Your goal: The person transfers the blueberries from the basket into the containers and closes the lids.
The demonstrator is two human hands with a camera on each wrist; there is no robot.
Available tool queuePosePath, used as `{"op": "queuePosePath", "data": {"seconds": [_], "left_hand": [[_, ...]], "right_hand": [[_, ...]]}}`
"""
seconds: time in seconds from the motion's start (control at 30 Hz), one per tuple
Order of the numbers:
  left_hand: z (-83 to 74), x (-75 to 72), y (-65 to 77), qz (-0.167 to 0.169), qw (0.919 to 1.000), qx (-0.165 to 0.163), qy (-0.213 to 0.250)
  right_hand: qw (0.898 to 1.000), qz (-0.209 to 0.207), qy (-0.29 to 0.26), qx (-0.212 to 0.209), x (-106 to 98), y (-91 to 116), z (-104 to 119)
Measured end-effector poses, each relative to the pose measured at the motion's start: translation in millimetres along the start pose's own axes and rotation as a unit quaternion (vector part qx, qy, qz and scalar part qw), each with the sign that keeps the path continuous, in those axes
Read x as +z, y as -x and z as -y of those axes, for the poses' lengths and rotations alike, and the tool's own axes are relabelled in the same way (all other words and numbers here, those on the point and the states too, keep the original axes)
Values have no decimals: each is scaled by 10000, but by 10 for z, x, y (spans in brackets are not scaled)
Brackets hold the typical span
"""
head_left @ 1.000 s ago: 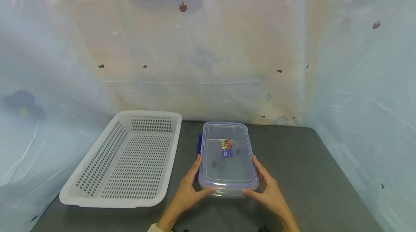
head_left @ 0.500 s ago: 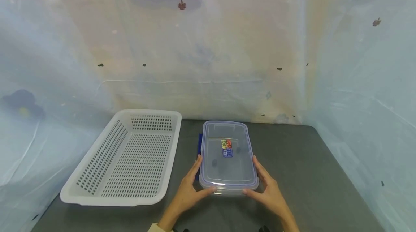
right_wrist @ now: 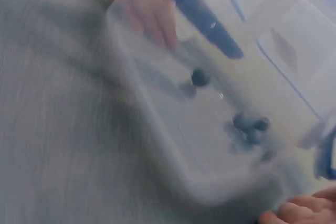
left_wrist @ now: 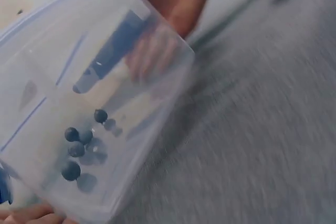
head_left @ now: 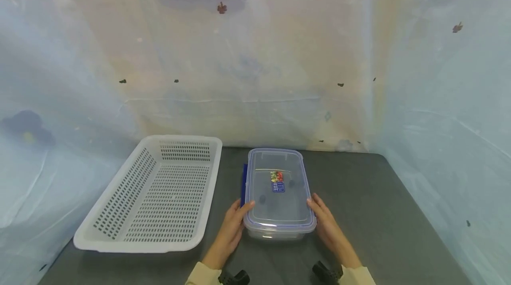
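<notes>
A clear rectangular food container (head_left: 275,207), its lid on, stands between both hands in the head view. Several small dark balls, like blueberries, lie inside it, one being this dark ball (left_wrist: 71,171). My left hand (head_left: 228,231) holds the container's left side, thumb over the lid's edge and fingers down along the wall. On the opposite side my right hand (head_left: 329,230) grips the near right part, thumb at the rim. Some fingers show through the clear wall in the wrist views. A blue strip (head_left: 244,183) sticks out along the container's left side.
A white perforated basket (head_left: 173,198) sits to the left on the dark grey table (head_left: 359,196). Patterned sheeting (head_left: 255,76) hangs behind the table and along both sides.
Both hands have shifted their hold: the thumbs went from the container's near end to its side edges, and wrists and sleeves show more. The container has barely moved.
</notes>
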State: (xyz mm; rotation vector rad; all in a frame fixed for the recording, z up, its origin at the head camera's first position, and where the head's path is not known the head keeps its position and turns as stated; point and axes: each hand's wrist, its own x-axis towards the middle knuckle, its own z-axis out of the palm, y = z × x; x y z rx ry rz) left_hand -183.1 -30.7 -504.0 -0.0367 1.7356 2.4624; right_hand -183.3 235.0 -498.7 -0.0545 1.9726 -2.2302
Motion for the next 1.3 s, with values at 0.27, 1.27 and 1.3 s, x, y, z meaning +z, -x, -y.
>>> {"op": "queuePosePath", "data": {"seconds": [0.27,1.27,1.3], "left_hand": [[-14,103,-52,-729,9919,846,-601],[-191,185,-88,-750,9650,1362,-2113],[-212,203,-73,-742,9652,1294,-2147]], "right_hand": [[9953,-563,-660,-425,82,-83,42],[9851,-572,1307,-959,170,-203,167],[9837,-628,1393,-946,159,-193,177]]}}
